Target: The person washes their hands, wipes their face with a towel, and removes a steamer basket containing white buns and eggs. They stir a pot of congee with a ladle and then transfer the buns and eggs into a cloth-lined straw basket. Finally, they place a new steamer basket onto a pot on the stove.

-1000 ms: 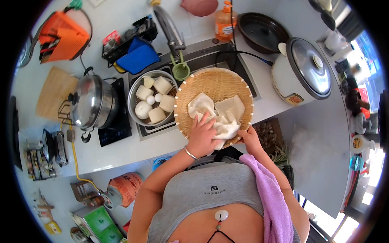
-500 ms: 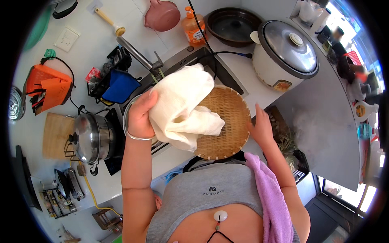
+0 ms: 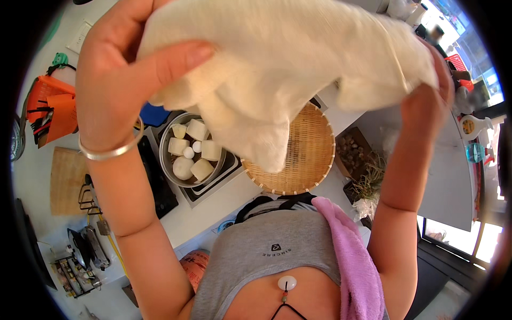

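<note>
A cream-white cloth is held up high and spread between my two hands, with a loose corner hanging down. My left hand grips its left end, thumb on top, a silver bangle on the wrist. At the other end my right hand is closed on the cloth's edge, slightly blurred. Beneath the cloth lies a round woven bamboo basket, its far part hidden. Left of the basket stands a round metal pot with several white blocks and round pieces in it, perhaps steamed buns.
The cloth hides most of the sink and the counter behind it. A wooden board and an orange utensil holder are at the left. On the right, a cardboard box holds small round things beside dry green stalks.
The bunched cloth has gone up from above the basket and is now stretched out. My right hand has risen from beside the basket and taken hold of it. The metal pot's contents now show.
</note>
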Available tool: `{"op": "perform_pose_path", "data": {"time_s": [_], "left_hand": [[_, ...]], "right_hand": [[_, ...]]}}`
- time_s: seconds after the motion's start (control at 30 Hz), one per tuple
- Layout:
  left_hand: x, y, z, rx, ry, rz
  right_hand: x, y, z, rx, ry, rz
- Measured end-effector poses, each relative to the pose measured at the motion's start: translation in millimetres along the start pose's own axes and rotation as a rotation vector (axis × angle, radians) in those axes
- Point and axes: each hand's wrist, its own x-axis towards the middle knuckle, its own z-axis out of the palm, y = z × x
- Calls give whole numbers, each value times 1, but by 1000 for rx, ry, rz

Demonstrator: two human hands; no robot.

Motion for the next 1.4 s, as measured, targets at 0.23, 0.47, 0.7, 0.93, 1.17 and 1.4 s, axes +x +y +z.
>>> {"op": "perform_pose_path", "data": {"time_s": [0.23, 0.47, 0.7, 0.93, 1.17, 1.4], "left_hand": [[-61, 3, 52, 193, -10, 286], [-172, -81, 126, -25, -465, -94], [-210, -129, 166, -197, -703, -366], [-152, -184, 230, 509, -395, 4], [-152, -211, 255, 927, -545, -173], [-168, -221, 192, 981, 27, -212]], "right_hand": [[-67, -71, -11, -362, -505, -178], [-149, 16, -52, -183, -1224, 674], [-220, 68, -87, -610, -632, 1244], [-286, 132, -85, -606, -359, 1209], [-285, 139, -60, -593, -158, 1170], [-278, 139, -63, -597, -135, 1114]]}}
